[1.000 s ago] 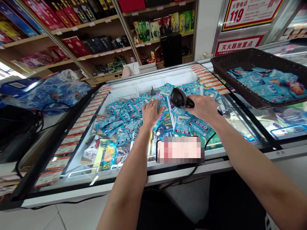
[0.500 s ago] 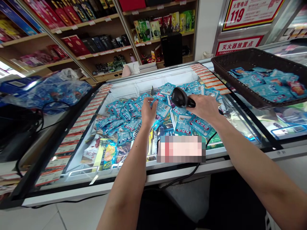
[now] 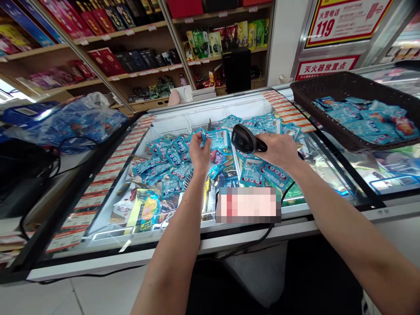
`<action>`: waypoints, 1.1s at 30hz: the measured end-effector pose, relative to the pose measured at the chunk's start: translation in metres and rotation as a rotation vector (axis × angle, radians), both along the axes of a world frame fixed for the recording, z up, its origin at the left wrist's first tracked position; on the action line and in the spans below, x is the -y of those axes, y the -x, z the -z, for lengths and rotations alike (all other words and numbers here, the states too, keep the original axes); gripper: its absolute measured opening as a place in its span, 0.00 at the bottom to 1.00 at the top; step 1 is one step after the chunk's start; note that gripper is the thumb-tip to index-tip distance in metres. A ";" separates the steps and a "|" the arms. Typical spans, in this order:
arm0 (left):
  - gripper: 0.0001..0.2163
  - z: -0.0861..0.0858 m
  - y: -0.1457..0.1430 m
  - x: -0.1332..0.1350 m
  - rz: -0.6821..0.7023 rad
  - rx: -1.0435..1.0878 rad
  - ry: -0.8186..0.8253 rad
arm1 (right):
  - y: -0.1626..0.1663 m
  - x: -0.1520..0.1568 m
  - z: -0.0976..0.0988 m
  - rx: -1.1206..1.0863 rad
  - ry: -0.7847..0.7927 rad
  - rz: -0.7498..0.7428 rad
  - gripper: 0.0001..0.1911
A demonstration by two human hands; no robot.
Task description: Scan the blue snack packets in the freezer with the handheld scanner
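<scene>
Left hand [image 3: 199, 151] pinches one blue packet [image 3: 218, 139] up off the pile w/ label facing the scanner [image 3: 244, 139], which the right hand [image 3: 278, 151] grips, aimed at it.

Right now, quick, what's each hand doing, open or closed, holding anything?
Left hand: closed, fingers pinching a blue packet lifted above the pile.
Right hand: closed around the black barcode scanner.

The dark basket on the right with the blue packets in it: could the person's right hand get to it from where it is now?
Probably yes. The dark basket sits just right of the right hand with nothing standing between them, but that hand is closed on the black scanner, so its fingers aren't free to pick anything up.
</scene>
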State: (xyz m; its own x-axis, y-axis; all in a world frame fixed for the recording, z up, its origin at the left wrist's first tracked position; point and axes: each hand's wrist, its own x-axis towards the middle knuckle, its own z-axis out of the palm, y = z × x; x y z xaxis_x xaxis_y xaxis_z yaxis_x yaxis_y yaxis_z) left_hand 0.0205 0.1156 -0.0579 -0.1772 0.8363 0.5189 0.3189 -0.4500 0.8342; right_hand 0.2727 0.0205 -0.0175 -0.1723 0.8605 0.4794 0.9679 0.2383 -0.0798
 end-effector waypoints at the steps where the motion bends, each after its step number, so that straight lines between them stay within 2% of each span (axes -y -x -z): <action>1: 0.09 0.000 0.000 0.000 0.004 -0.003 0.003 | 0.001 0.000 0.000 0.003 0.004 -0.009 0.20; 7: 0.10 0.002 -0.002 0.000 0.021 0.009 0.023 | 0.004 0.001 0.000 -0.002 0.004 -0.053 0.20; 17: 0.12 0.003 -0.005 0.001 0.017 0.003 0.093 | 0.006 0.002 -0.002 0.005 0.041 -0.041 0.22; 33: 0.11 -0.002 -0.009 0.010 0.048 0.000 0.098 | 0.006 0.002 -0.001 0.024 0.005 -0.052 0.20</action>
State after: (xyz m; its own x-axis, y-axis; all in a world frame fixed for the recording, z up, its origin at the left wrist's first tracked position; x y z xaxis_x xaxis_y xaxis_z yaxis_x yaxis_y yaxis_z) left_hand 0.0290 0.1056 -0.0562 -0.1358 0.8905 0.4342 0.2985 -0.3811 0.8750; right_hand 0.2669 0.0189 -0.0165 -0.2288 0.8526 0.4699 0.9558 0.2884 -0.0579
